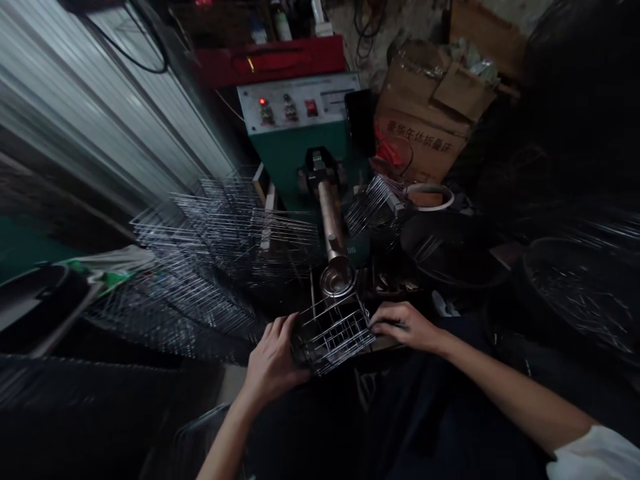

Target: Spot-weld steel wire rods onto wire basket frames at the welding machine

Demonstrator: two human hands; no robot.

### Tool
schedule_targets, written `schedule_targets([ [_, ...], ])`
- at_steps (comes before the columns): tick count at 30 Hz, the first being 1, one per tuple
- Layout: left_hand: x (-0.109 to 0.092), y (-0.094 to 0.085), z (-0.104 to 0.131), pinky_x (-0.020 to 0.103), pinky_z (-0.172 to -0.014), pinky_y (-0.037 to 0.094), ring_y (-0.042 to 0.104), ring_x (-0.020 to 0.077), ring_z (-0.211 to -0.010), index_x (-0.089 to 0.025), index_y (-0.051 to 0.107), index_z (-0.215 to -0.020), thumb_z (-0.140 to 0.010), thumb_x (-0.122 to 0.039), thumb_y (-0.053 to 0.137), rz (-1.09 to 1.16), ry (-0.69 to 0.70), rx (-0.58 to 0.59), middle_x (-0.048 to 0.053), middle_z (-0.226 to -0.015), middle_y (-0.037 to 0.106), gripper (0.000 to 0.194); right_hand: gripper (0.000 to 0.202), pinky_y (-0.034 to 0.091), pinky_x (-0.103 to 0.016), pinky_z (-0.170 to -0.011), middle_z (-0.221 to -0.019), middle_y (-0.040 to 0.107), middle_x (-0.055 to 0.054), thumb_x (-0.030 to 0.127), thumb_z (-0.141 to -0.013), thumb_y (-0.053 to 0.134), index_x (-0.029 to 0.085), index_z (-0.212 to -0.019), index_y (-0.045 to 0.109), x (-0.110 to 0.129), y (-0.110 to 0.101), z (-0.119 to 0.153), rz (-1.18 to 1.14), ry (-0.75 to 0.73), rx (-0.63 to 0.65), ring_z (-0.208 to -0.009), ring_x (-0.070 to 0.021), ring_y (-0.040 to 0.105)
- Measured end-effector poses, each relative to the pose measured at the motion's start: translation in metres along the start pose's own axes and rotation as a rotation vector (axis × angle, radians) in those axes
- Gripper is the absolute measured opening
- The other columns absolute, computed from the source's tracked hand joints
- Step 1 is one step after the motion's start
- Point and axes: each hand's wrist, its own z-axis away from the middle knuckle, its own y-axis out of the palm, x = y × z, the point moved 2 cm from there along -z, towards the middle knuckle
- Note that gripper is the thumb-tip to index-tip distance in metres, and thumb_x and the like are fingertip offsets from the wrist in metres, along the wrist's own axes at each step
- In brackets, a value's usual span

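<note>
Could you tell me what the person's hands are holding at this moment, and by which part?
Both hands hold a small wire basket: the left hand has its grip on the left end, the right hand on the right edge.

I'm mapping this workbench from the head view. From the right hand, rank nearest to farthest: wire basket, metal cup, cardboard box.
1. Wire basket: touching the right hand, on its left.
2. Metal cup: just beyond the basket, under the machine's rod.
3. Cardboard box: far back, upper right.

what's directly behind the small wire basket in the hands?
Behind the small wire basket, held by left hand and right hand, sits a round metal cup under the green machine's copper-coloured arm. The surface beneath the basket is hidden.
</note>
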Motion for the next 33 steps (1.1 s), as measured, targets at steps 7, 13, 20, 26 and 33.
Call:
schedule_targets([
  [7,-0.002,0.009,0.005,0.044,-0.100,0.049,0.045,0.0336,-0.127,-0.021,0.031,-0.144,-0.057,-0.033,0.068,0.033,-0.022,-0.007,0.011,-0.136,0.047,0.095,0.039,0.053,-0.040,-0.096,-0.119,0.070,-0.011,0.018,-0.102,0.051,0.023,-0.140,0.056,-0.027,0.034,0.013,0.292,-0.279,-0.046,-0.108,-0.0212,0.066],
  [13,0.000,0.017,0.008,0.046,-0.102,0.048,0.046,0.0340,-0.125,-0.020,0.029,-0.145,-0.056,-0.032,0.070,0.054,0.002,0.000,0.012,-0.135,0.047,0.099,0.042,0.057,-0.034,-0.090,-0.113,0.073,-0.007,0.017,-0.101,0.054,0.029,-0.140,0.056,-0.026,0.043,0.021,0.215,-0.272,-0.186,-0.105,-0.0188,0.069],
  [20,0.007,0.018,-0.007,0.049,-0.105,0.046,0.044,0.0366,-0.129,-0.021,0.030,-0.146,-0.056,-0.034,0.072,0.101,-0.028,0.005,0.013,-0.137,0.046,0.101,0.037,0.059,-0.035,-0.086,-0.114,0.072,-0.007,0.017,-0.100,0.054,0.030,-0.135,0.061,-0.036,0.039,0.005,0.156,-0.248,-0.227,-0.102,-0.0201,0.069],
  [26,0.018,0.023,-0.018,0.046,-0.098,0.050,0.045,0.0337,-0.127,-0.021,0.029,-0.147,-0.057,-0.034,0.074,0.172,-0.049,0.022,0.011,-0.136,0.045,0.101,0.038,0.058,-0.034,-0.087,-0.112,0.073,-0.006,0.015,-0.099,0.057,0.030,-0.134,0.062,-0.043,0.040,-0.010,0.161,-0.267,-0.233,-0.102,-0.0192,0.069],
  [33,0.023,0.024,-0.020,0.046,-0.100,0.048,0.044,0.0336,-0.129,-0.025,0.029,-0.147,-0.058,-0.030,0.073,0.218,-0.038,0.020,0.010,-0.137,0.043,0.100,0.033,0.059,-0.032,-0.085,-0.109,0.074,-0.006,0.018,-0.099,0.058,0.028,-0.130,0.064,-0.040,0.042,-0.012,0.136,-0.265,-0.273,-0.099,-0.0180,0.070],
])
